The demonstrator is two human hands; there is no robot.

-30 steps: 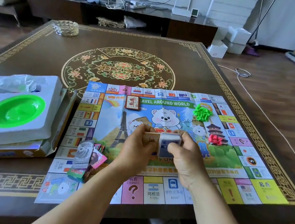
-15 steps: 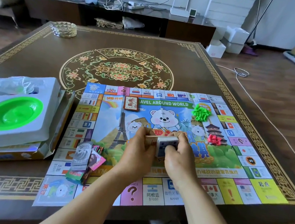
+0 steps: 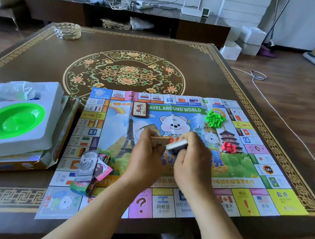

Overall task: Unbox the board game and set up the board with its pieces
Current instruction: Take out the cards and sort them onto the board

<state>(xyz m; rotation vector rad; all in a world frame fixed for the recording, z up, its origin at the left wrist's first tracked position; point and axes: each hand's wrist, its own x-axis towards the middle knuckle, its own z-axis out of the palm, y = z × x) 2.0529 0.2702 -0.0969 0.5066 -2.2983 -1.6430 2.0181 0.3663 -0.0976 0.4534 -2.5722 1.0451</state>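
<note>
The paper game board (image 3: 246, 172) lies unfolded on the near right part of the table. Over its middle, my left hand (image 3: 145, 158) grips a small tan card stack (image 3: 159, 141) and my right hand (image 3: 191, 160) grips a white-edged card stack (image 3: 176, 145) beside it. A red-brown card deck (image 3: 139, 109) lies at the board's top. Green houses (image 3: 214, 118) and red pieces (image 3: 228, 147) are piled on the board's right side. Loose play money (image 3: 91, 168) lies near the board's left edge.
The open game box (image 3: 52, 157) sits at the left with a white plastic insert (image 3: 53, 94), a green bowl (image 3: 12, 120) and a crumpled clear bag (image 3: 18, 89). A woven coaster stack (image 3: 67, 30) stands at the table's far left. A white cable (image 3: 267, 98) runs over the floor at the right.
My hands have drawn the two card stacks slightly apart, and the white-edged stack in my right hand has tilted. The view has shifted a little.
</note>
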